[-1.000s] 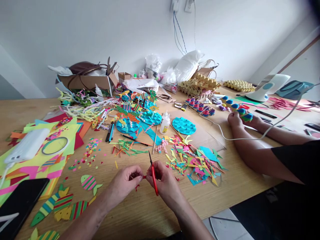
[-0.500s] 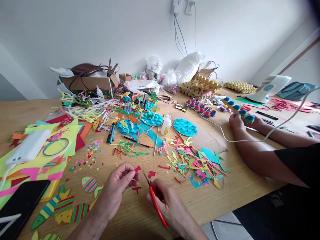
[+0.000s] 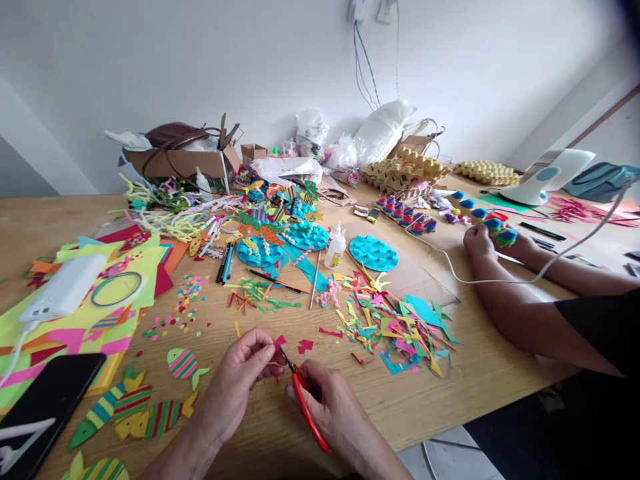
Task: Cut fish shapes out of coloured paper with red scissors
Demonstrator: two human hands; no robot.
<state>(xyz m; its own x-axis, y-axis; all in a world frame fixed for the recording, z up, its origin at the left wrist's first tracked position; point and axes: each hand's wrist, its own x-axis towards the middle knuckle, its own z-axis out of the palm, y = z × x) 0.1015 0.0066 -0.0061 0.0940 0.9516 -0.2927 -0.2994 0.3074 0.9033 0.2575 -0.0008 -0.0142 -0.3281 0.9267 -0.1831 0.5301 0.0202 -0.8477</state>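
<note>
Between the fingertips of my left hand [image 3: 247,367] is a small piece of red paper [image 3: 280,341]. My right hand [image 3: 325,397] is closed around red-handled scissors [image 3: 311,419], whose dark, narrow tips meet the paper's edge. Other red paper scraps [image 3: 305,346] lie on the table just beyond the scissors. To the left of my hands are striped paper fish [image 3: 183,365], several of them in green, yellow and red. A heap of coloured paper clippings [image 3: 390,327] lies beyond my right hand.
A glue bottle [image 3: 335,248] stands beside a blue textured oval [image 3: 373,253]. At the left are coloured sheets [image 3: 155,257], a white power bank [image 3: 65,287] and a black phone [image 3: 55,407]. On the right, another person's hands [image 3: 483,241] hold a painted egg-carton strip [image 3: 501,233].
The scissors have moved up to the left, so their tips now reach the red paper in my left hand. The whole view has shifted slightly.
</note>
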